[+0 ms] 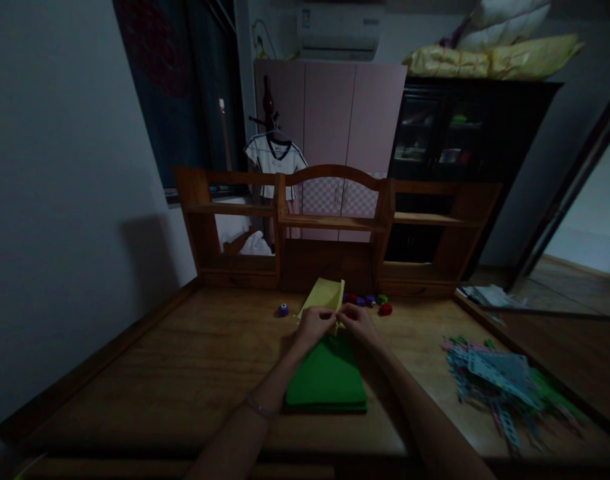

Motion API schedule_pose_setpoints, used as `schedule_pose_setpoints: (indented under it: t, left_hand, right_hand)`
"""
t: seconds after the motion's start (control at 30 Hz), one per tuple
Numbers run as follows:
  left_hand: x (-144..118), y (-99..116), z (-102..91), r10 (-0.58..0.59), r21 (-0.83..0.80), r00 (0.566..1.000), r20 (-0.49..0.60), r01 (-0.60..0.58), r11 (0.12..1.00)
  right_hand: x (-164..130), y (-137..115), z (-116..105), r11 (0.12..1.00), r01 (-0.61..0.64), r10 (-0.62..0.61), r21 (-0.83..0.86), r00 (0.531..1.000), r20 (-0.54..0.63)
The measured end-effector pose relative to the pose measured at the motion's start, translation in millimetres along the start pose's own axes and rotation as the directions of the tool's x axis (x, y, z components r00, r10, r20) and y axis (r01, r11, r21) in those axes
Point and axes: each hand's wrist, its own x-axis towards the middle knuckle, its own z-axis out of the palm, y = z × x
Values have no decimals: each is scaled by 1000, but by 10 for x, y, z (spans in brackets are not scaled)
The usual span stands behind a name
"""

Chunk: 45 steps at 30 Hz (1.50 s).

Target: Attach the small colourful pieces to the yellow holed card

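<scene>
Evidently early: my left hand (313, 325) and right hand (357, 322) pinch one yellow sheet (323, 298) (partly folded), green stack (327, 380) untouched on the counter (185, 373).

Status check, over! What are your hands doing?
Left hand and right hand pinching yellow sheet. Green stack beneath. Small punches behind, apart.
</scene>
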Motion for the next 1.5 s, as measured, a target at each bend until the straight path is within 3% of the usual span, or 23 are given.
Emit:
schedule_pose_setpoints:
  t: [0.13,0.7,0.93,1.5]
  left_hand:
    - [5,-16,10,46,29,999,-1,-46,999]
    - [10,46,-18,-32,-50,999,-16,31,998]
    - [5,78,-47,2,-44,1000,-16,-3,999]
    - [28,6,-14,-96,-157,995,-9,94,983]
  right_hand:
    - [8,-25,-10,999,39,-39,-24,999,-8]
    - [28,-3,-15,997,75,-75,-29,997,-8]
    - [4,-10,-19,995,81,-80,-57,997,9]
    - [31,14,-3,996,82,-82,-31,996,-18]
